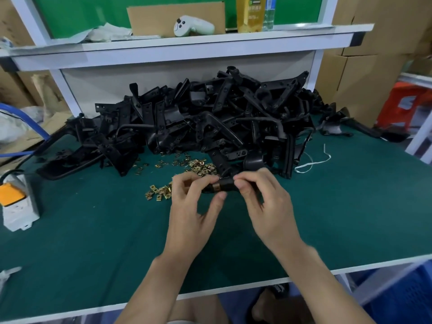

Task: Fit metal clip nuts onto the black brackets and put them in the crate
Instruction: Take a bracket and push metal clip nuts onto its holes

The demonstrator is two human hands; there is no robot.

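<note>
— Both hands are clamped on one black bracket: the left hand pinches its left end between thumb and fingertips, and the right hand pinches its right end the same way.

— Where is the clip nut?

— A brass-coloured clip nut sits on the bracket just beside the left thumb tip. I cannot tell how far onto the bracket it sits; the frame is too blurred there.

— And where is the bracket held?

— Just above the green table mat, in front of the pile of brackets, which is heaped against the back panel under the white shelf.

— Any loose parts?

— Loose clip nuts lie scattered on the mat, one cluster just left of the left hand and more along the foot of the pile.

— The crate?

— A blue crate shows at the lower right, below the table's front edge and well apart from the hands. What it holds is out of view.

— What else is around?

— A white power strip with an orange patch lies at the mat's left edge, and a white strap curls on the mat to the right of the pile. On the shelf stand a white controller, a yellow packet and a clear bottle. Cardboard boxes are stacked at the right.
</note>
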